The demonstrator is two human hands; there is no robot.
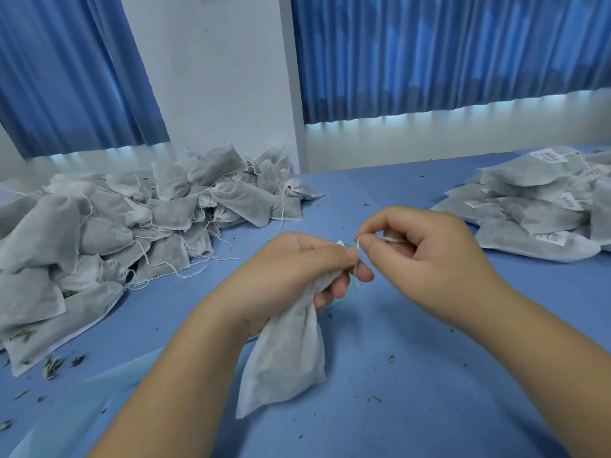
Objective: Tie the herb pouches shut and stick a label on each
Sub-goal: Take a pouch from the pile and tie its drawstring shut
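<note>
A white fabric herb pouch hangs over the blue table, its gathered neck gripped in my left hand. Just to the right, my right hand pinches the pouch's thin white drawstring between thumb and forefinger, close to the neck. The string runs short and taut between the two hands. The pouch's lower end rests near the table.
A big heap of unlabelled pouches with loose strings fills the left side. A stack of pouches bearing white labels lies at the right. Dried leaf bits are scattered on the blue table. Blue curtains hang behind.
</note>
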